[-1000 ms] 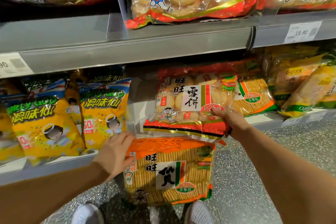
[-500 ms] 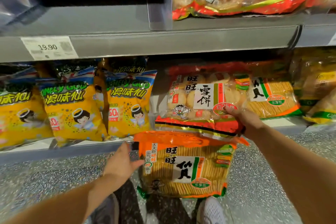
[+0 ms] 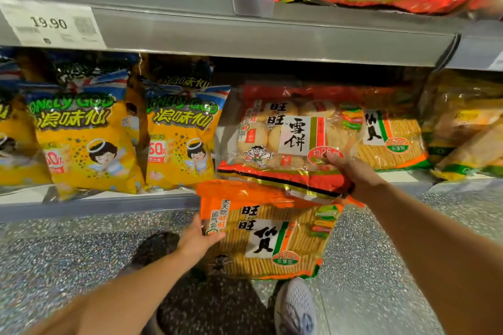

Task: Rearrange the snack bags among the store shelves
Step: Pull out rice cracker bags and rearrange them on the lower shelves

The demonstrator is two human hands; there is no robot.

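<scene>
Left hand (image 3: pixel 200 239): closed round the left edge of the orange bag (image 3: pixel 272 239) — thumb laid on the front, fingers hidden behind.
Orange bag: held upright just below the front edge of the shelf (image 3: pixel 95 204), its top overlapped by the red bag (image 3: pixel 285 144).
Right hand (image 3: pixel 351 171): clamped on the red bag's lower right corner, thumb on its front.
Red bag: leaned on the shelf — bottom hung over the front edge.

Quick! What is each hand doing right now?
Left hand: grips the orange bag by its left edge.
Right hand: grips the red bag at its lower right corner.
</scene>
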